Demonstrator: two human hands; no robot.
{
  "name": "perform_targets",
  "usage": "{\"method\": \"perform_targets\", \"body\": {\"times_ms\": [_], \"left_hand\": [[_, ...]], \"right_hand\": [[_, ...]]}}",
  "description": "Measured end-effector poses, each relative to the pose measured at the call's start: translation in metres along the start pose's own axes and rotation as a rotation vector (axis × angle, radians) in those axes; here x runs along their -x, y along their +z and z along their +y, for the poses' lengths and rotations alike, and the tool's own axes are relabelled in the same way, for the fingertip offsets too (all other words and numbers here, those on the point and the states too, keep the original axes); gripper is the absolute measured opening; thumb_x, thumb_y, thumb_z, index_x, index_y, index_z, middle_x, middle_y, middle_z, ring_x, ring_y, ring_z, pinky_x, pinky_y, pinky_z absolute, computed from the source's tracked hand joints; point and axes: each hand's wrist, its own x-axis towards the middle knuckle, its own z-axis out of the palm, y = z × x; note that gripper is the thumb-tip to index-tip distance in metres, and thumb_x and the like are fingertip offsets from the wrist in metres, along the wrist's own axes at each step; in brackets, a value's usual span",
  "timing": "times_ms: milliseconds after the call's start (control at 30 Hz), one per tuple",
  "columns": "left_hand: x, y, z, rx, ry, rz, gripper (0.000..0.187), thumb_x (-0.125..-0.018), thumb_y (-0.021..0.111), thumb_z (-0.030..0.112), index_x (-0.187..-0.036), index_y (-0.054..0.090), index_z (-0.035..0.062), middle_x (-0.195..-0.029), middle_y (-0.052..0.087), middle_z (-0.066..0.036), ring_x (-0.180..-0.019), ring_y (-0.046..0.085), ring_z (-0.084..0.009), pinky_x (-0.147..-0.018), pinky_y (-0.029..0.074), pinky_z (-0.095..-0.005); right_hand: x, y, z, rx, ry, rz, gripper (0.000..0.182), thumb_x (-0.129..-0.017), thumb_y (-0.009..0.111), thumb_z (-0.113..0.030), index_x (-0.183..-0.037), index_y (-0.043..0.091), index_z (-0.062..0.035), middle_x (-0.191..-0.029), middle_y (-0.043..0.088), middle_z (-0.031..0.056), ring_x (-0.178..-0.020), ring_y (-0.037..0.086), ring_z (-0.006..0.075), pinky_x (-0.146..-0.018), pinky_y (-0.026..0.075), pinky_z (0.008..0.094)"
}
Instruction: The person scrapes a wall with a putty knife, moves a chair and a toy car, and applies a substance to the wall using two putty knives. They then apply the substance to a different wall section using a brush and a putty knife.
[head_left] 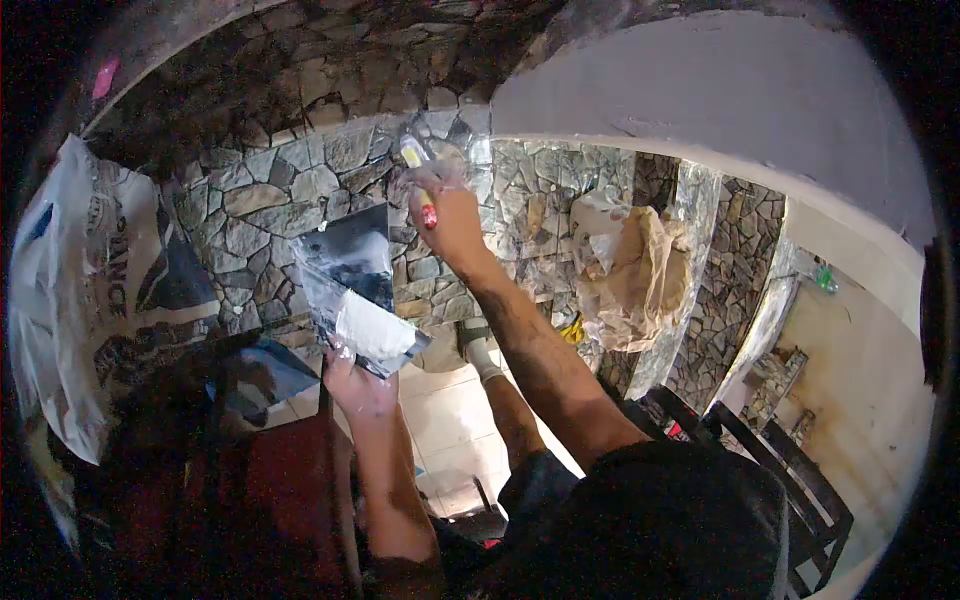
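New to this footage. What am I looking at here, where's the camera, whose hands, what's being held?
There is no machine here: a person works with two bare hands, and the single picture comes from a fisheye camera worn on their head, looking forward and down, so the edges curve and go dark.

The right hand is raised against a stone-clad wall and closed in a grip on a small tool with a red and yellow handle; its tip is too blurred to name. The left hand holds up a flat dark board carrying a patch of white paste.

A printed white sack hangs at left, crumpled brown paper sits on the wall at right, and pale floor tiles show below.
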Motion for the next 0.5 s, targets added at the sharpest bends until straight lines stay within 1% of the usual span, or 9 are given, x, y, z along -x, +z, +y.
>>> {"method": "perform_targets", "body": {"times_ms": [100,133,200,233,267,367,400,467,500], "left_hand": [[0.004,0.004,0.003,-0.017,-0.006,-0.039,0.048,-0.068,0.046,0.003,-0.115,0.038,0.0011,-0.113,0.046,-0.013,-0.105,0.045,-0.0282,-0.09,0.035,-0.044],[0.003,0.003,0.003,-0.007,-0.005,-0.089,0.048,-0.068,0.046,0.003,-0.115,0.038,0.0011,-0.113,0.046,-0.013,-0.105,0.045,-0.0283,-0.089,0.036,-0.0441],[-0.001,-0.004,0.0,0.018,-0.016,-0.191,0.048,-0.068,0.046,0.003,-0.115,0.038,0.001,-0.113,0.046,-0.013,-0.104,0.045,-0.0284,-0.089,0.036,-0.0444],[-0.001,-0.002,-0.001,-0.003,-0.017,-0.177,0.048,-0.068,0.046,0.004,-0.115,0.038,0.0009,-0.112,0.047,-0.013,-0.104,0.046,-0.0284,-0.088,0.036,-0.0444],[0.0,-0.001,-0.001,-0.024,-0.012,-0.161,0.047,-0.068,0.046,0.004,-0.115,0.038,0.0009,-0.112,0.047,-0.013,-0.104,0.046,-0.0284,-0.088,0.037,-0.0444],[0.004,-0.003,0.002,-0.048,-0.009,-0.12,0.046,-0.07,0.045,0.006,-0.115,0.038,0.0012,-0.111,0.047,-0.013,-0.102,0.047,-0.0282,-0.087,0.037,-0.0444],[0.003,-0.003,0.003,-0.047,-0.01,-0.117,0.046,-0.07,0.045,0.006,-0.115,0.038,0.0014,-0.111,0.047,-0.013,-0.102,0.047,-0.0281,-0.087,0.038,-0.0443],[0.005,-0.004,0.004,-0.203,0.06,0.081,0.043,-0.071,0.044,0.007,-0.114,0.039,0.0014,-0.11,0.048,-0.013,-0.101,0.048,-0.0281,-0.086,0.038,-0.0435],[0.005,-0.004,0.004,-0.198,0.051,0.062,0.042,-0.072,0.043,0.008,-0.114,0.039,0.0013,-0.11,0.048,-0.012,-0.1,0.048,-0.028,-0.086,0.039,-0.043]], "right_hand": [[-0.004,-0.005,0.013,0.078,0.243,0.149,0.024,-0.065,0.055,-0.006,-0.089,0.056,-0.0102,-0.092,0.05,0.0131,-0.084,0.05,0.0316,-0.071,0.042,0.04],[-0.005,-0.003,0.021,0.222,0.262,0.225,0.022,-0.065,0.054,-0.005,-0.087,0.056,-0.0097,-0.091,0.05,0.0133,-0.086,0.049,0.0316,-0.071,0.042,0.0404],[-0.003,0.011,0.023,0.245,0.161,0.169,0.021,-0.065,0.054,-0.005,-0.085,0.056,-0.0092,-0.09,0.051,0.0137,-0.086,0.049,0.0319,-0.071,0.042,0.0404],[-0.002,0.019,0.023,0.255,0.111,0.138,0.021,-0.065,0.054,-0.004,-0.085,0.056,-0.0089,-0.09,0.051,0.0138,-0.086,0.05,0.0321,-0.07,0.042,0.0404],[0.0,0.026,0.024,0.092,0.042,0.045,0.019,-0.065,0.054,-0.004,-0.083,0.056,-0.0103,-0.086,0.052,0.0135,-0.086,0.05,0.0316,-0.07,0.042,0.04],[-0.01,0.003,0.003,-0.002,0.019,0.108,0.02,-0.067,0.053,-0.005,-0.086,0.055,-0.0104,-0.083,0.053,0.014,-0.088,0.049,0.0311,-0.071,0.043,0.0394],[-0.014,-0.001,0.009,0.031,0.19,0.115,0.02,-0.068,0.052,-0.005,-0.088,0.055,-0.0083,-0.083,0.054,0.0145,-0.086,0.051,0.0302,-0.071,0.043,0.0386],[-0.003,0.033,0.037,0.059,0.343,-0.179,0.021,-0.068,0.051,-0.006,-0.088,0.055,-0.006,-0.084,0.054,0.0153,-0.082,0.052,0.031,-0.071,0.043,0.038],[0.0,0.032,0.026,0.062,0.286,-0.181,0.021,-0.067,0.052,-0.006,-0.088,0.055,-0.0053,-0.084,0.054,0.0154,-0.081,0.052,0.0312,-0.07,0.044,0.0379]]}}
